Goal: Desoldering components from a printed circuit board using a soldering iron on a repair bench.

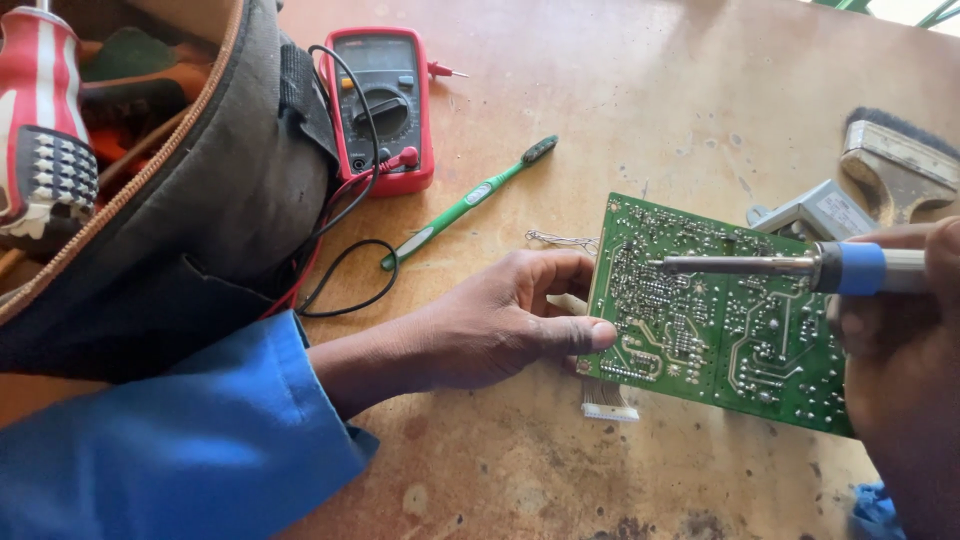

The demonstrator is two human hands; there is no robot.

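Observation:
A green circuit board point(720, 320) lies solder-side up on the wooden table point(600, 90). My left hand point(500, 320) grips its left edge, thumb on top and fingers curled over the upper corner. My right hand point(900, 350) holds a soldering iron point(800, 267) with a blue collar. Its metal tip points left and rests over the upper left part of the board. A white connector point(608, 400) sticks out under the board's lower left corner.
A red multimeter point(385, 105) with black and red leads lies at the back, a green toothbrush point(465, 205) beside it. An open grey tool bag point(190, 200) fills the left. A paintbrush point(895, 165) and a grey part point(815, 212) sit at the right. A solder wire scrap point(562, 240) lies near the board.

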